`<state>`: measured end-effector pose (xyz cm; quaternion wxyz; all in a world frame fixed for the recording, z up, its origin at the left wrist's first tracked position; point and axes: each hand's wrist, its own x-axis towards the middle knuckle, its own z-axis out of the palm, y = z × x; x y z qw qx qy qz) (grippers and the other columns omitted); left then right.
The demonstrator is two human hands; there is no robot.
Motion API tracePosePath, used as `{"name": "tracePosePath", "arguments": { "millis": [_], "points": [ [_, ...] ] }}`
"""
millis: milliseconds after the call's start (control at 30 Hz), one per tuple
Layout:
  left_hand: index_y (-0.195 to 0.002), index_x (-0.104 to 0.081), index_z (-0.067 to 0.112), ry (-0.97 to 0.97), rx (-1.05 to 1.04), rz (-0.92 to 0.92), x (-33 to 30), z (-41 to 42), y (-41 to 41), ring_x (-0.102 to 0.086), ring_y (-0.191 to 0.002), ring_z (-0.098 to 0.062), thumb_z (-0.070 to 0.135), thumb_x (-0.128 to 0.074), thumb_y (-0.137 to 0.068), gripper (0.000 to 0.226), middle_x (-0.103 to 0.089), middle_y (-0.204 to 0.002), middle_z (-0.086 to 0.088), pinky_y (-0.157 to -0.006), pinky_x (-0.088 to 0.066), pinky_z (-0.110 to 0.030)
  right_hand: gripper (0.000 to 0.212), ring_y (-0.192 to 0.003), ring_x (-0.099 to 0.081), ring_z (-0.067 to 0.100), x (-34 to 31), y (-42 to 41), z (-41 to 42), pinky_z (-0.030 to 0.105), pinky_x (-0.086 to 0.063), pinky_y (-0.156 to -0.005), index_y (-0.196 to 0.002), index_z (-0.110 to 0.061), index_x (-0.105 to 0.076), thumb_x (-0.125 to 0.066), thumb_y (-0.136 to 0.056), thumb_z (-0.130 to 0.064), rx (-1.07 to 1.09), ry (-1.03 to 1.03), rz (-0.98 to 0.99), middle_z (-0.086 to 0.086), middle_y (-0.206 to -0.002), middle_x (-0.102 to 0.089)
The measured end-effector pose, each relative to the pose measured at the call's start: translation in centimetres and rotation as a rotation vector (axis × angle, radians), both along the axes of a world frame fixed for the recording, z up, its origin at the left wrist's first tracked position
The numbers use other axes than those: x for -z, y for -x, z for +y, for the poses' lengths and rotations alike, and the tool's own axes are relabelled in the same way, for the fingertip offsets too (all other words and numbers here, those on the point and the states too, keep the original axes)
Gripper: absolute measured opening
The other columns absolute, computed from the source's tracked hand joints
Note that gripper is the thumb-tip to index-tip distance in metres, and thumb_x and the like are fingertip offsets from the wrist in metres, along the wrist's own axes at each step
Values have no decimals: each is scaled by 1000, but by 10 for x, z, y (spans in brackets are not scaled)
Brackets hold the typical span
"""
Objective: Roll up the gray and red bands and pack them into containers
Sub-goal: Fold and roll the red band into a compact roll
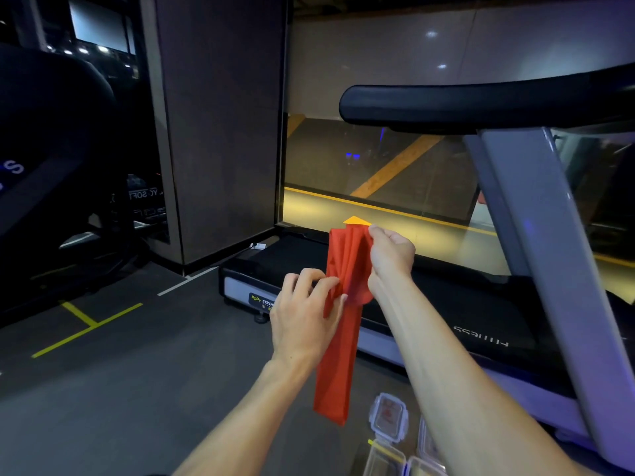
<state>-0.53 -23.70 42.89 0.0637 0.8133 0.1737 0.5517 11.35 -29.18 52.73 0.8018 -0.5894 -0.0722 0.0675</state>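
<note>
from the head camera, the red band (pixel 343 304) hung in the air in front of the person, held up above the gray floor (pixel 137 389) and just ahead of the treadmill (pixel 446 304). the right hand (pixel 390 255) was raised highest, its thumb and curled fingers pinching the band's bunched top edge. the left hand (pixel 305 314) sat lower and to the left, fingers bent and gripping the gathered folds at the band's middle, fingertips pressed into the fabric. below the left hand the rest of the band dropped straight down as a flat strip, its free end hanging above the floor. near the bottom edge, beside the treadmill's base, lay clear plastic containers (pixel 385 458), with a clip-lock lid (pixel 388 417) lying flat just beyond them; something reddish seemed to show through the lid, though the dim light made it hard to tell. yellow tape lines (pixel 86 324) crossed the floor to the left, and the treadmill's black handrail (pixel 481 104) arched across the upper right before a large window (pixel 378 149).
</note>
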Motion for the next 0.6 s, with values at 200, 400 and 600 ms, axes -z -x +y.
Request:
{"name": "tracePosePath", "arguments": {
  "millis": [200, 400, 600],
  "points": [
    [-91, -68, 25, -23, -35, 71, -4, 3, -1, -56, -88, -19, 39, -77, -84, 19, -60, -100, 7, -55, -45, -29, 8, -98, -71, 23, 2, 3, 2, 42, -58, -94, -90, -18, -73, -70, -95, -23, 1, 21, -7, 5, -98, -76],
    [-92, -61, 31, 277, 176, 97, -11, 5, 0, -51, -93, -7, 43, -74, -86, 18, -55, -98, 18, -68, -50, -32, 7, -98, -71, 20, 3, 4, 3, 36, -57, -88, -91, -19, -74, -70, -96, -23, 4, 20, -28, 3, -99, -76],
    [-90, -67, 24, 290, 309, -43, -8, 6, 5, -52, -96, -9, 18, -78, -87, 13, -53, -95, 18, -84, -42, -16, 11, -81, -65, 13, 1, 3, 2, 25, -48, -65, -95, -15, -74, -68, -98, -23, 16, 42, -20, 1, -93, -73]
  ]
}}
